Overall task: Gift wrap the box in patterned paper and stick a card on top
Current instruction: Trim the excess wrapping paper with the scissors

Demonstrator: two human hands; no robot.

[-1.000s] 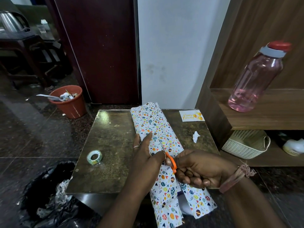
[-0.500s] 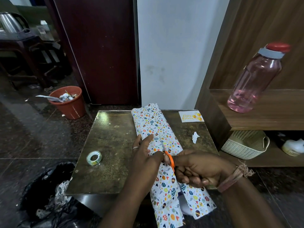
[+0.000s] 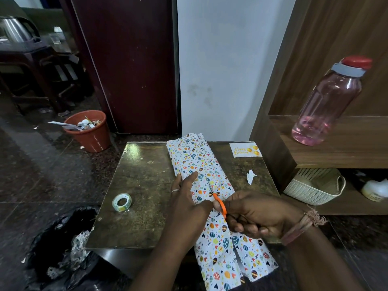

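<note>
A long folded length of patterned paper (image 3: 197,158) lies down the middle of the small brown table (image 3: 144,185) and hangs over the front edge. My left hand (image 3: 186,194) presses flat on its left side. My right hand (image 3: 252,213) grips orange-handled scissors (image 3: 219,203), whose blades run along a slit in the paper. Below the hands the paper hangs in two split strips (image 3: 231,259). A white birthday card (image 3: 245,150) lies at the table's far right corner. The box is not visible.
A roll of clear tape (image 3: 121,202) sits on the table's left. A paper scrap (image 3: 251,176) lies at right. A pink bottle (image 3: 327,103) stands on a wooden shelf, a white basket (image 3: 312,185) below. A black rubbish bag (image 3: 60,248) and an orange bin (image 3: 90,131) are on the floor.
The scissors have advanced a little further up the paper, lengthening the slit. My left hand stays pressed on the paper.
</note>
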